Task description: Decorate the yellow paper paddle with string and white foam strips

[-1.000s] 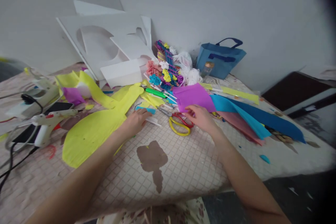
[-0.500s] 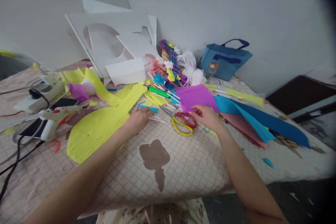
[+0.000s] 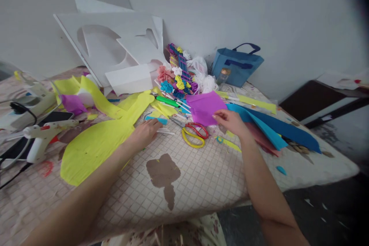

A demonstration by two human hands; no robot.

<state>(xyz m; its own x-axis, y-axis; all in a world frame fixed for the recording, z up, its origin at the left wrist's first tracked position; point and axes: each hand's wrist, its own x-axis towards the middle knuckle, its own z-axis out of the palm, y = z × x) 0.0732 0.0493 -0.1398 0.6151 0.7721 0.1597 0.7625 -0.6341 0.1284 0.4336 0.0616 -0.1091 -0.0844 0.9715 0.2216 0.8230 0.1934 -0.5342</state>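
My left hand (image 3: 146, 132) rests palm down by a small blue strip (image 3: 157, 119) and thin white sticks (image 3: 165, 132), its fingers bent; whether it holds anything is hidden. My right hand (image 3: 230, 121) hovers at the lower right edge of the purple paper (image 3: 204, 107), thumb and fingertips close together; anything between them is too small to make out. Between both hands lie scissors (image 3: 194, 134) with one red and one yellow handle. Yellow paper (image 3: 92, 146) spreads under and left of my left forearm.
A white glue gun (image 3: 43, 138) and power strip (image 3: 29, 111) with cables lie at the left. White cut boards (image 3: 100, 46) lean on the wall. Crepe flowers (image 3: 173, 80), a blue bag (image 3: 236, 65), a green cutter (image 3: 167, 101) and blue paper (image 3: 282, 125) are also there.
The view has turned slightly right, so things sit further left. My right hand has shifted a little to the right relative to the scissors and purple paper. My left hand has barely moved.
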